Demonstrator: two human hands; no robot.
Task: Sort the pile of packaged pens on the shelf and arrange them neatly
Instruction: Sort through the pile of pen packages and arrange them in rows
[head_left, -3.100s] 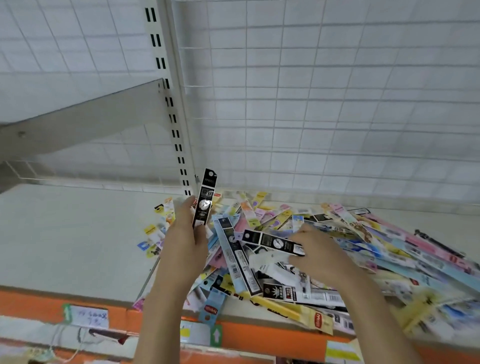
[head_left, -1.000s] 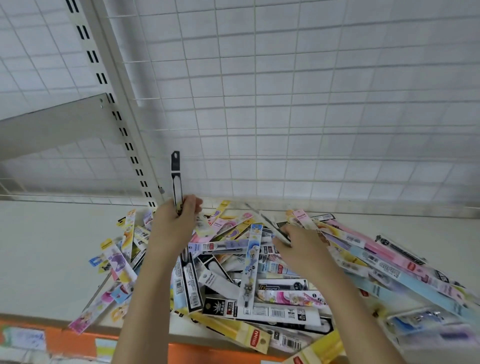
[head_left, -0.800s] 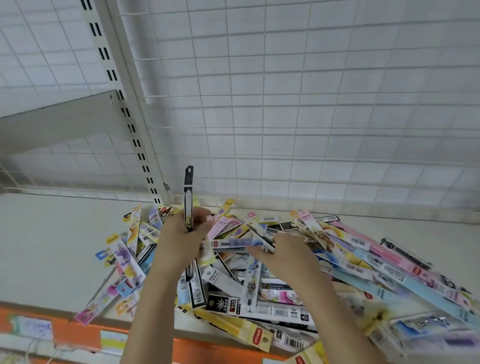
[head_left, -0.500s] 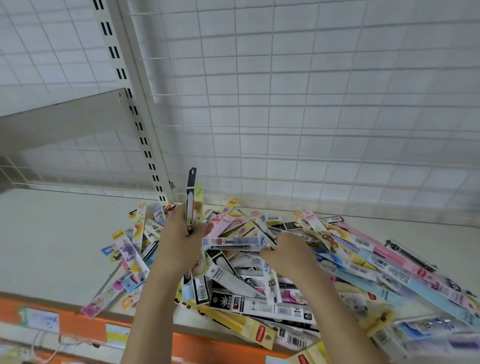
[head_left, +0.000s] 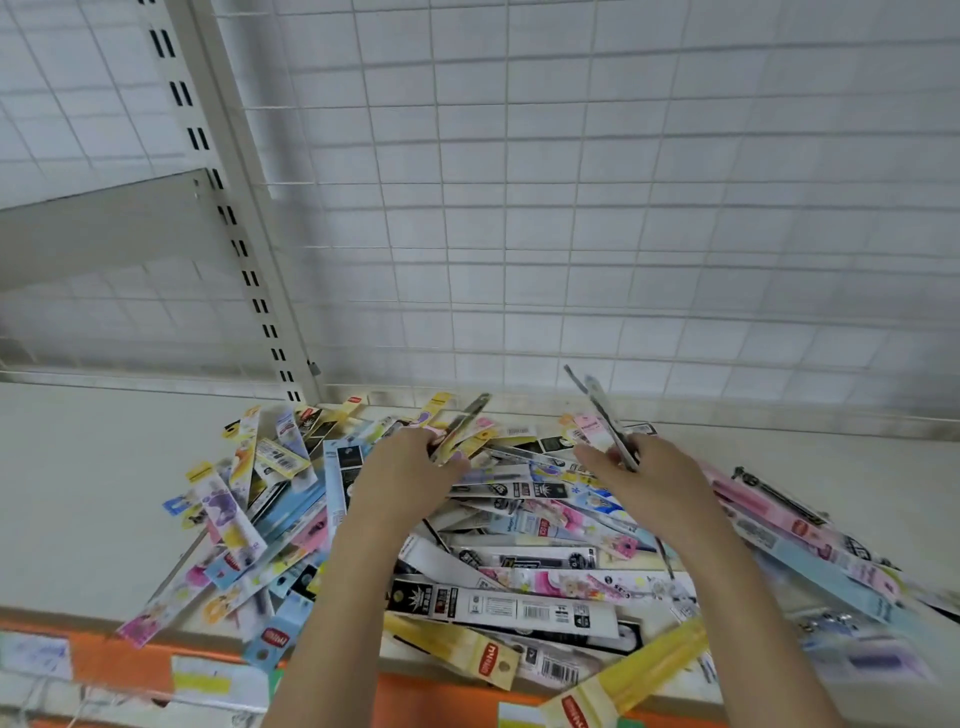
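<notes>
Head view looks down on a loose pile of packaged pens (head_left: 519, 561) heaped on the pale shelf (head_left: 93, 493), spilling from the wire grid back panel (head_left: 571, 208) to the orange front edge (head_left: 119, 670). Each pack is a long, narrow strip, some black and white with barcodes, others pink, blue or yellow. They look light, flat and glossy, so likely to slide over one another; taking one by its end would seem the surest hold. At the pile's far side, the left hand (head_left: 400, 473) has its fingers clamped on a dark pack (head_left: 467, 415) together with some pale ones. The right hand (head_left: 644, 473) pinches another dark pack (head_left: 602, 410), blurred, angled up toward the grid.
</notes>
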